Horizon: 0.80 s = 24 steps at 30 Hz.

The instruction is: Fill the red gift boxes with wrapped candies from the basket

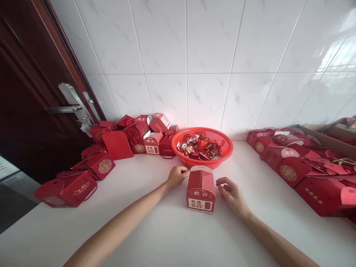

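Note:
A closed red gift box with a white label on its front stands on the white table, between my two hands. Just left of its upper part is my left hand, its fingers curled in; whether anything is inside them is hidden. My right hand is a little to the right of the box, fingers bent but apart, with nothing in it. Behind the box sits a red plastic basket with many small wrapped sweets in it.
Several red boxes stand at the back left of the table, near a dark door. Rows of red boxes fill the right side, beside a cardboard box. A tiled wall rises behind.

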Available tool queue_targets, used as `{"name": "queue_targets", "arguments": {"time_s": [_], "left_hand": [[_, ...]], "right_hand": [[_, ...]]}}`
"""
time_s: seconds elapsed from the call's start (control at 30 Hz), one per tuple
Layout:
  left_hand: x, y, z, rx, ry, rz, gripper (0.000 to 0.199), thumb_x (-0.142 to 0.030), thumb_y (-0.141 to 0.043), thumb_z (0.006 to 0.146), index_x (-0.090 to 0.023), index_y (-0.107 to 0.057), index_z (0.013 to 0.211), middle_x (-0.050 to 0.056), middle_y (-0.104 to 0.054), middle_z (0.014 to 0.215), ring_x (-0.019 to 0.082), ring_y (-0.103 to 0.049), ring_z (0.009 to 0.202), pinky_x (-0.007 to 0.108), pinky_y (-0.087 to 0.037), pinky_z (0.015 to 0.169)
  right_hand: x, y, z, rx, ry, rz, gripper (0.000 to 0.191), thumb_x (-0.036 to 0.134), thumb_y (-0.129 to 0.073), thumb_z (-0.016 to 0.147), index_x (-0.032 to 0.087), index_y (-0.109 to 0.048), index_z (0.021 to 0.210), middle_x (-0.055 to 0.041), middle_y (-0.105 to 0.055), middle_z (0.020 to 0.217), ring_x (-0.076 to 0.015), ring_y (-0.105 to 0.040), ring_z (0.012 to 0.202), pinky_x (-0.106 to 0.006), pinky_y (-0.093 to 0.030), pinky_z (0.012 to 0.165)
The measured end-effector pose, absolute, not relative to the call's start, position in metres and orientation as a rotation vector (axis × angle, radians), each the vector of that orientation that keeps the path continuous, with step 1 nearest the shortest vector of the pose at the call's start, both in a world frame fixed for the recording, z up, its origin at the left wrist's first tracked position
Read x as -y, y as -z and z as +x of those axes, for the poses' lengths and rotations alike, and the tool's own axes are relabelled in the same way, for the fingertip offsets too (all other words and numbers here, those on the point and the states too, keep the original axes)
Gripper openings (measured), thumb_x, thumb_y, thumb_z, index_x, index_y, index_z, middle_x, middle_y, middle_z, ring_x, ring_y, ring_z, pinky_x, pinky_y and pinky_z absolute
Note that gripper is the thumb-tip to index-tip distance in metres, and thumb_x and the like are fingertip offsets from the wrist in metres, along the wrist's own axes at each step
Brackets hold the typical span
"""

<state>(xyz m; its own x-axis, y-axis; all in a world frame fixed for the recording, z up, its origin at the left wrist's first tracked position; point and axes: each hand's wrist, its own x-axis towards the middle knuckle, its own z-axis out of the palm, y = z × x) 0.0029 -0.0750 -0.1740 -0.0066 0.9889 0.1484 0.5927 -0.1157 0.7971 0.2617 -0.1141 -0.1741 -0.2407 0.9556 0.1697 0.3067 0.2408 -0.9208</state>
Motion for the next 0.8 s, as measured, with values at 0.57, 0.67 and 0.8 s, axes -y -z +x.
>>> {"name": "queue_targets", "arguments": {"time_s": [0.57, 0.67, 0.8], "left_hand": [[0.0782, 0.1700, -0.0046, -1.555, -1.106, 1.653, 0.035, -0.045, -0.052, 0.070, -0.020, -0.041, 0.048, -0.005, -0.036, 0.049, 0.012, -0.036, 0.054, 0.025, -0.028, 0.056], [0.0766, 0.1717, -0.0052, -1.551, -1.095, 1.660, 0.035, -0.046, -0.051, 0.070, -0.020, -0.040, 0.048, -0.005, -0.036, 0.050, 0.012, -0.036, 0.055, 0.025, -0.026, 0.055], [0.0765, 0.1707, -0.0052, -1.548, -1.086, 1.665, 0.034, -0.045, -0.050, 0.070, -0.020, -0.040, 0.050, -0.005, -0.036, 0.051, 0.012, -0.035, 0.056, 0.025, -0.026, 0.055]], "right_hand": [[0.1176, 0.1687, 0.2590, 1.772, -0.940, -1.160, 0.018, 0.032, -0.049, 0.082, 0.021, -0.062, 0.087, -0.0036, -0.069, 0.084, -0.0155, -0.055, 0.060, -0.029, -0.044, 0.059], [0.1160, 0.1694, 0.2599, 1.783, -0.899, -1.154, 0.018, 0.030, -0.048, 0.082, 0.021, -0.063, 0.087, -0.0034, -0.070, 0.086, -0.0157, -0.056, 0.061, -0.029, -0.044, 0.058], [0.1155, 0.1687, 0.2607, 1.779, -0.871, -1.144, 0.017, 0.028, -0.049, 0.081, 0.022, -0.064, 0.087, -0.0034, -0.070, 0.086, -0.0164, -0.058, 0.062, -0.028, -0.044, 0.057]]}}
